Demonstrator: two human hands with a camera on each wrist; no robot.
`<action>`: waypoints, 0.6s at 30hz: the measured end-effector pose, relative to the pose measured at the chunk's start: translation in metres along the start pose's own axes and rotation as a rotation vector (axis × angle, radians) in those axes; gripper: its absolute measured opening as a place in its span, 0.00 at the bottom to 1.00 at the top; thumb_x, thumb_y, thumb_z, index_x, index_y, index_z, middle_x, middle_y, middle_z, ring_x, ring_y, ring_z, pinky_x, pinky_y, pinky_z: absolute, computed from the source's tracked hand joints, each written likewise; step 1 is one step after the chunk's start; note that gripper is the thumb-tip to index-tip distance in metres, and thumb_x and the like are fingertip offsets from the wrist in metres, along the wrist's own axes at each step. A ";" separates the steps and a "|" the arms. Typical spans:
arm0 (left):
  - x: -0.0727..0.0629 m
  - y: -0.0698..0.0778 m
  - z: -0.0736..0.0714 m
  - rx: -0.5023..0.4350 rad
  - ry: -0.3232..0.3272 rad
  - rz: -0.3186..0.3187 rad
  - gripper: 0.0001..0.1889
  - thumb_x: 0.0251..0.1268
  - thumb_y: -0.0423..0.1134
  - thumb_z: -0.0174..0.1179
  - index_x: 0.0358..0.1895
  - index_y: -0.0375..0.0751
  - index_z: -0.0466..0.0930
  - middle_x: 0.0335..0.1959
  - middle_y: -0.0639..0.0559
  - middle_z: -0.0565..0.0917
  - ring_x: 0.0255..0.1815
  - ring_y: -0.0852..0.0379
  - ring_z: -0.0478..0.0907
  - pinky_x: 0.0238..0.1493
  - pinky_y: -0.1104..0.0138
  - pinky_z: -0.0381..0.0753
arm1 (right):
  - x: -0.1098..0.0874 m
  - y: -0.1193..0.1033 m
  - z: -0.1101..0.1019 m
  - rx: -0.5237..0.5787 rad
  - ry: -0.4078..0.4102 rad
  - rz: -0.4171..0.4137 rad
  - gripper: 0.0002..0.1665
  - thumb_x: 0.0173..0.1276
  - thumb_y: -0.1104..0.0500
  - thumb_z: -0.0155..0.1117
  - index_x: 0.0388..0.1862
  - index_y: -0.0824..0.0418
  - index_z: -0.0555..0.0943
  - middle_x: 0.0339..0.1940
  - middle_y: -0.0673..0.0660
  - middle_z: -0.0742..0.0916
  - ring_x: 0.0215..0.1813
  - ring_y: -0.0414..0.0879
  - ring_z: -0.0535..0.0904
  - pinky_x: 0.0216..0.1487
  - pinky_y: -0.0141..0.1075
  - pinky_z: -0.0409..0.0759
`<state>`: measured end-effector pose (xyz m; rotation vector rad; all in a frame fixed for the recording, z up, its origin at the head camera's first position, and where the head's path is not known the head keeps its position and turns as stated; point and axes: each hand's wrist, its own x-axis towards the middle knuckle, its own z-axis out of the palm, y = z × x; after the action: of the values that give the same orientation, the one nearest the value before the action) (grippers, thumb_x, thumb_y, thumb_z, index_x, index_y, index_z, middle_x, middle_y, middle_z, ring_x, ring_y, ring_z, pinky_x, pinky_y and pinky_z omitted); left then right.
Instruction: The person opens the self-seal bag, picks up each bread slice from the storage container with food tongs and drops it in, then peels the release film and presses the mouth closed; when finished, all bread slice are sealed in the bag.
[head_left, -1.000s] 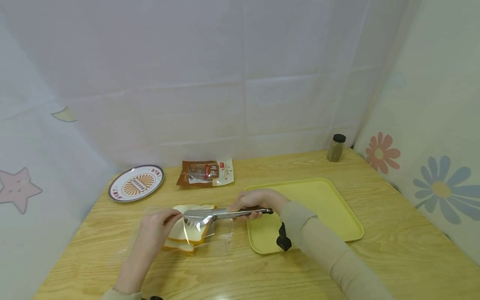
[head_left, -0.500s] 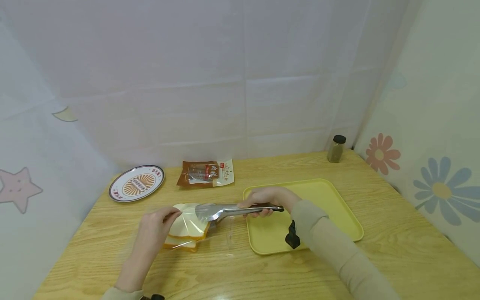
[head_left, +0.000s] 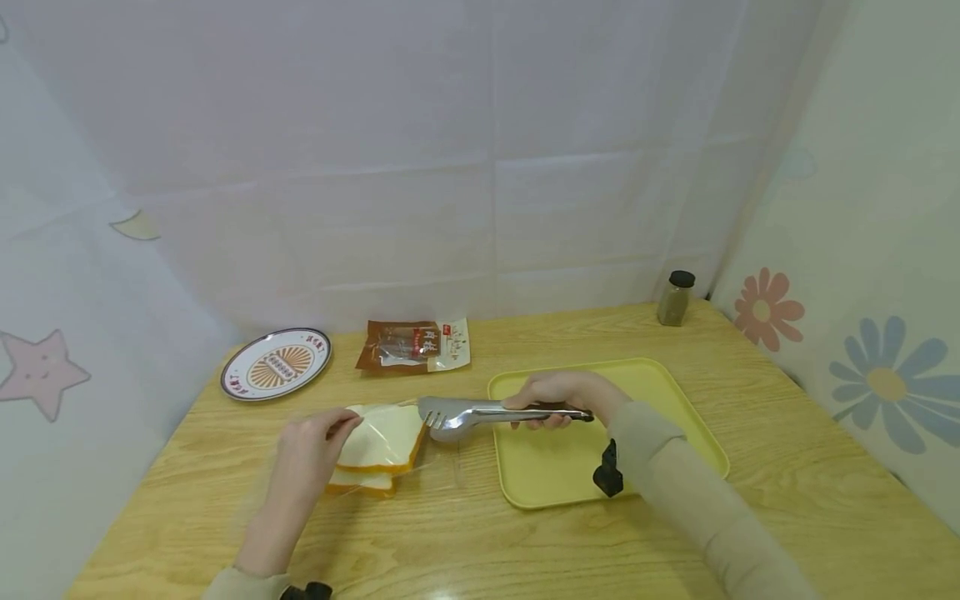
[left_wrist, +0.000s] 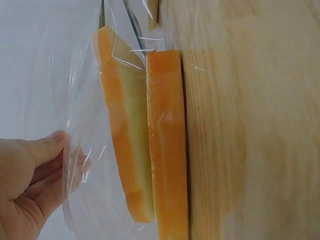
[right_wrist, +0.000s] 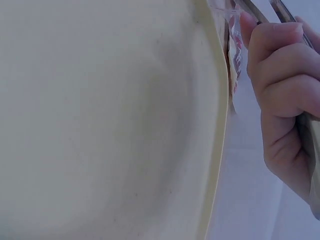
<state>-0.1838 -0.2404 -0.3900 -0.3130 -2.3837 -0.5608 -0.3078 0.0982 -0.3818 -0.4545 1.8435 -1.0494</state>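
Note:
Two slices of white bread lie stacked inside a clear plastic bag (left_wrist: 82, 107). The upper slice (head_left: 378, 446) is tilted, its tong end raised off the lower slice (left_wrist: 167, 145). My left hand (head_left: 303, 454) pinches the bag's film between thumb and fingers, at the left of the bread. From the right, my right hand (head_left: 558, 398) grips metal tongs (head_left: 483, 410) by the dark handle. Their scalloped tips sit at the upper slice's right edge, one arm on each side of it in the left wrist view.
A yellow tray (head_left: 517, 483) lies under my right hand. Behind stand a brown snack packet (head_left: 412, 346), an oval plate (head_left: 240, 367) at the left and a black-capped spice jar (head_left: 677, 298) at the far right. Curtains (head_left: 480, 208) border the wooden table.
My right hand has drawn the tongs rightward, their tips moving from the middle of the upper slice to its right edge. The left hand has stayed nearly still, pinching the bag.

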 end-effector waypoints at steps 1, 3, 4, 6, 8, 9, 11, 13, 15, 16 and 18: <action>0.000 0.000 0.000 0.000 -0.002 -0.002 0.03 0.53 0.32 0.68 0.28 0.35 0.86 0.24 0.47 0.87 0.23 0.55 0.83 0.24 0.62 0.83 | -0.002 0.002 -0.001 0.001 0.005 -0.003 0.31 0.69 0.43 0.55 0.48 0.72 0.78 0.15 0.51 0.75 0.09 0.36 0.60 0.09 0.27 0.59; 0.001 0.000 0.001 -0.004 -0.003 -0.007 0.03 0.54 0.32 0.67 0.28 0.35 0.85 0.24 0.47 0.87 0.23 0.54 0.83 0.24 0.62 0.83 | -0.008 0.005 -0.004 0.005 0.016 -0.009 0.31 0.69 0.43 0.55 0.48 0.72 0.78 0.15 0.51 0.75 0.09 0.36 0.60 0.09 0.27 0.60; 0.001 0.000 0.001 -0.005 -0.005 -0.009 0.03 0.54 0.32 0.67 0.28 0.34 0.85 0.24 0.47 0.87 0.23 0.54 0.83 0.24 0.62 0.83 | -0.011 0.007 -0.006 0.010 0.020 -0.011 0.31 0.69 0.43 0.55 0.48 0.72 0.78 0.15 0.51 0.75 0.09 0.36 0.60 0.09 0.26 0.60; 0.001 0.000 0.001 -0.008 -0.005 -0.012 0.03 0.54 0.32 0.67 0.28 0.34 0.85 0.24 0.46 0.87 0.23 0.54 0.83 0.24 0.63 0.83 | -0.017 0.010 -0.008 0.025 0.033 -0.012 0.31 0.68 0.43 0.56 0.48 0.72 0.78 0.15 0.50 0.75 0.09 0.35 0.60 0.09 0.26 0.60; 0.001 0.000 0.001 -0.009 -0.005 -0.013 0.03 0.54 0.32 0.67 0.28 0.34 0.85 0.24 0.46 0.87 0.23 0.54 0.83 0.23 0.63 0.82 | -0.024 0.014 -0.010 0.040 0.049 -0.012 0.32 0.68 0.43 0.56 0.48 0.72 0.77 0.15 0.50 0.75 0.09 0.35 0.61 0.09 0.26 0.61; 0.001 0.000 0.001 -0.006 -0.006 -0.016 0.04 0.54 0.31 0.67 0.28 0.33 0.85 0.24 0.46 0.87 0.23 0.54 0.83 0.23 0.63 0.82 | -0.027 0.015 -0.010 0.045 0.055 -0.012 0.32 0.68 0.43 0.56 0.49 0.73 0.77 0.15 0.50 0.75 0.09 0.35 0.61 0.09 0.26 0.61; 0.001 0.001 0.001 -0.004 -0.004 -0.021 0.04 0.54 0.32 0.67 0.28 0.33 0.85 0.24 0.46 0.87 0.23 0.54 0.83 0.23 0.63 0.82 | -0.033 0.019 -0.012 0.047 0.073 -0.015 0.32 0.69 0.43 0.55 0.49 0.73 0.77 0.15 0.50 0.75 0.09 0.35 0.61 0.09 0.26 0.61; 0.002 0.001 0.002 -0.002 -0.003 -0.030 0.04 0.55 0.32 0.67 0.28 0.33 0.85 0.24 0.46 0.87 0.23 0.54 0.83 0.23 0.63 0.82 | -0.039 0.022 -0.013 0.050 0.090 -0.018 0.31 0.70 0.43 0.54 0.49 0.73 0.76 0.16 0.50 0.75 0.09 0.35 0.61 0.10 0.26 0.62; 0.002 0.002 0.002 0.003 -0.002 -0.037 0.04 0.55 0.32 0.67 0.28 0.33 0.85 0.24 0.46 0.87 0.23 0.54 0.83 0.23 0.63 0.82 | -0.046 0.026 -0.014 0.050 0.111 -0.029 0.31 0.70 0.43 0.53 0.50 0.73 0.76 0.17 0.50 0.76 0.10 0.35 0.62 0.10 0.26 0.63; 0.002 0.002 0.002 0.004 -0.002 -0.038 0.04 0.55 0.32 0.67 0.28 0.33 0.85 0.24 0.46 0.87 0.23 0.54 0.83 0.23 0.63 0.82 | -0.049 0.028 -0.015 0.051 0.123 -0.034 0.32 0.70 0.43 0.53 0.50 0.73 0.76 0.17 0.50 0.76 0.10 0.35 0.62 0.11 0.26 0.63; 0.002 0.003 0.002 0.006 -0.005 -0.040 0.04 0.55 0.32 0.67 0.28 0.34 0.85 0.24 0.46 0.87 0.23 0.54 0.83 0.23 0.63 0.82 | -0.058 0.034 -0.016 0.053 0.150 -0.048 0.32 0.70 0.43 0.53 0.51 0.73 0.76 0.18 0.50 0.76 0.11 0.35 0.62 0.11 0.26 0.63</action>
<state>-0.1855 -0.2370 -0.3890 -0.2646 -2.4009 -0.5719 -0.2889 0.1638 -0.3746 -0.3998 1.9392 -1.1898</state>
